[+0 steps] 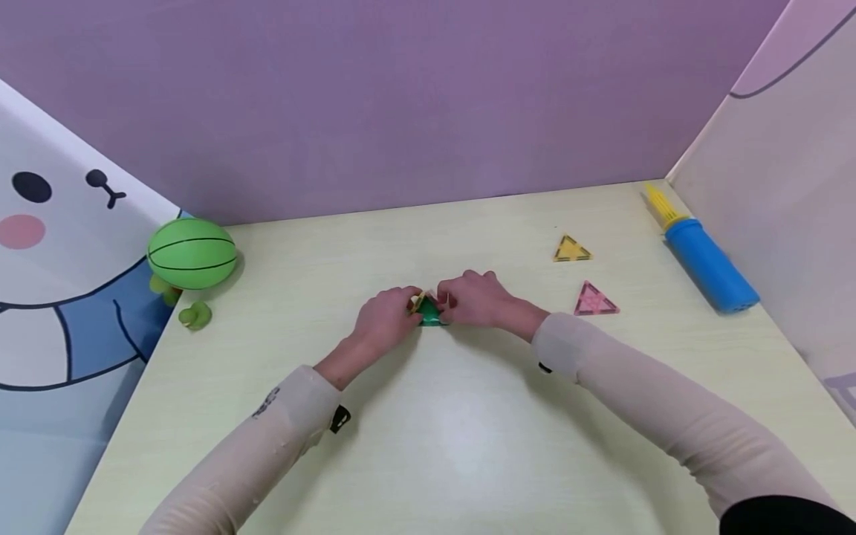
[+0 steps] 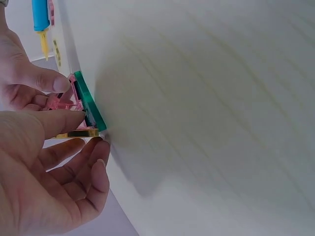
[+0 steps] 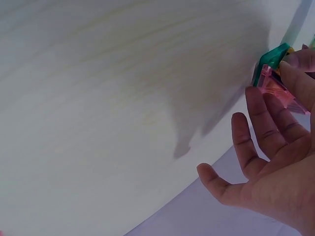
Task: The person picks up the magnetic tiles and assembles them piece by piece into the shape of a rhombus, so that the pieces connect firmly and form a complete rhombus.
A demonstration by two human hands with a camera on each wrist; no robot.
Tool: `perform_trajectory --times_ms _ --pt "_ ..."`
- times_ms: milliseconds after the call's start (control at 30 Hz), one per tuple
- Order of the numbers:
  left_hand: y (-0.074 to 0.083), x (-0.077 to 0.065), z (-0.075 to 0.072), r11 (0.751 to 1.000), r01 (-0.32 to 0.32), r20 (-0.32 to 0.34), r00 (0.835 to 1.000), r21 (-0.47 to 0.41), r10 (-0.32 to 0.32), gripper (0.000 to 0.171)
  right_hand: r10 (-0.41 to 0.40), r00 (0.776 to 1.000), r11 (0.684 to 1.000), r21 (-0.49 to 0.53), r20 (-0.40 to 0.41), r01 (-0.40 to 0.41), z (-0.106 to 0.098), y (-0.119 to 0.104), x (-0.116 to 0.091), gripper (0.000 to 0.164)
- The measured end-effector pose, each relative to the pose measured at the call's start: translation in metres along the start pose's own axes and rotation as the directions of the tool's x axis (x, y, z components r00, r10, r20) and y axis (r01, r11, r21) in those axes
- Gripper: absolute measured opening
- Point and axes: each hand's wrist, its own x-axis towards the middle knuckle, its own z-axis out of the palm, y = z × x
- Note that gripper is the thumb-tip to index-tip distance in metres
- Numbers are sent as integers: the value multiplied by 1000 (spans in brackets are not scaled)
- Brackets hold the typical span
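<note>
The left grip (image 1: 386, 318) pinches a yellow piece (image 2: 81, 133), the right grip (image 1: 473, 299) a pink piece (image 3: 273, 84), both touching a green piece (image 1: 430, 316) between them. Right of the grips on the tabletop (image 1: 468, 446) lie a pink triangle (image 1: 595, 301) and, beyond it, a yellow triangle (image 1: 572, 250); well left, a small green toy (image 1: 195, 316) and a green ball (image 1: 192, 254); farthest right, a blue pump (image 1: 710, 264).

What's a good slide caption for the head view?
Left hand and right hand hold coloured triangles together at a table, between a green ball and blue pump.
</note>
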Motion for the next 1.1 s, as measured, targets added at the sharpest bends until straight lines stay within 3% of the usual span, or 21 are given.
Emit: perform_trajectory --times_ms 533,667,767,900,1000,1100 --pt "-7 1 2 1000 19 0 1000 -18 -19 42 12 1000 1000 15 0 -12 2 -2 3 23" --pt "-7 -3 -2 1000 20 27 999 1 -20 48 15 1000 1000 18 -6 -14 0 -2 -1 24" --pt "0 -13 -14 995 18 76 997 94 -25 59 39 999 999 6 -24 -38 -8 1 -12 32" --pt "18 -38 -45 975 -43 96 995 220 23 65 57 996 998 0 -66 -57 -35 10 -40 44" --pt "34 -49 -66 977 -133 132 985 167 111 53 83 992 997 16 -97 -82 -59 24 -65 50" --pt "51 -47 -75 979 -197 218 959 52 182 51 150 982 989 31 -118 -147 -76 41 -90 55"
